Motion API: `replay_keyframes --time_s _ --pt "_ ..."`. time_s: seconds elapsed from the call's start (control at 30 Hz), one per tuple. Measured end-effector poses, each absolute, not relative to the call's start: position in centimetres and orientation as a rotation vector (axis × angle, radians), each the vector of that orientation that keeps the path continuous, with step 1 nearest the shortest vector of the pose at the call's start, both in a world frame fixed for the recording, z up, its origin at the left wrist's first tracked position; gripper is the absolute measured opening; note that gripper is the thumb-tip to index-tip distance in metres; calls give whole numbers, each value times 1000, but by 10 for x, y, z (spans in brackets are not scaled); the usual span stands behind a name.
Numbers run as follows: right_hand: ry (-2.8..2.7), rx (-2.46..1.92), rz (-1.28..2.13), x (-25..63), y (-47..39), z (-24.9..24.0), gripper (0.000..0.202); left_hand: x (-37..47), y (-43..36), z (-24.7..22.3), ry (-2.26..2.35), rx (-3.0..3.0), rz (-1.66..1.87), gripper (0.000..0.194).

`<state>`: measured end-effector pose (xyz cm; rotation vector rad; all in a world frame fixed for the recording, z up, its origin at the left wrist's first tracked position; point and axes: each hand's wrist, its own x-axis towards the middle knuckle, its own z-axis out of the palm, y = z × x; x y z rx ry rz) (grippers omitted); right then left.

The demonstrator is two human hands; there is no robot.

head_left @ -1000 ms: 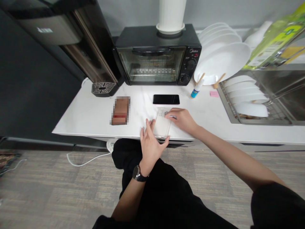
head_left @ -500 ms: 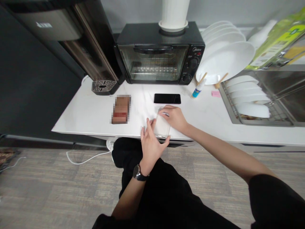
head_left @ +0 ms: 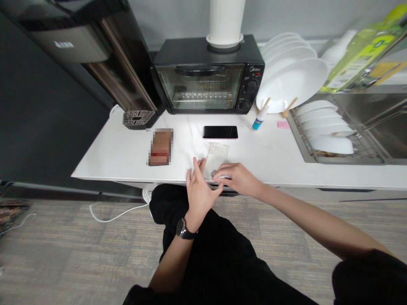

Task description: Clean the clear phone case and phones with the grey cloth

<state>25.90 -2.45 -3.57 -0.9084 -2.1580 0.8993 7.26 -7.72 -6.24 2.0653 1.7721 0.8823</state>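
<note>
A clear phone case (head_left: 218,153) lies flat on the white counter near its front edge. My left hand (head_left: 200,188) has its fingers spread around the case's lower left part, the thumb near the bottom end. My right hand (head_left: 238,178) is closed in a pinch over the bottom end of the case, on a small whitish-grey item too small to name. Behind the case lies a black phone (head_left: 220,132), screen up. Farther left on the counter is a brown, pixel-blurred object (head_left: 160,147).
A black toaster oven (head_left: 206,89) stands at the back with a white pot on top. To its left is a drink dispenser (head_left: 136,118). Rightward are a small glue bottle (head_left: 258,122), a pink block (head_left: 282,125), white plates (head_left: 292,82) and a sink with a dish rack.
My right hand has moved from the case's top end to its bottom end, still pinched. My left hand has stayed nearly in place. The view has shifted slightly.
</note>
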Motion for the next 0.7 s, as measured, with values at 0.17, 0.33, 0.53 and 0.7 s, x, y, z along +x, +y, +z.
replay_keyframes --time_s 0.17,0.33,0.53,0.7 --pt "-2093 -1061 742 278 6 -42 17 74 -77 -61 1776 2076 921 138" --pt "-2053 -1206 583 272 47 -43 18 74 -77 -61 1769 2049 919 138" --pt "-1947 -1275 530 246 68 -45 20 74 -76 -61 1770 2023 945 137" --pt "-1966 -1246 642 237 52 -44 18 74 -77 -60 1768 2033 926 135"
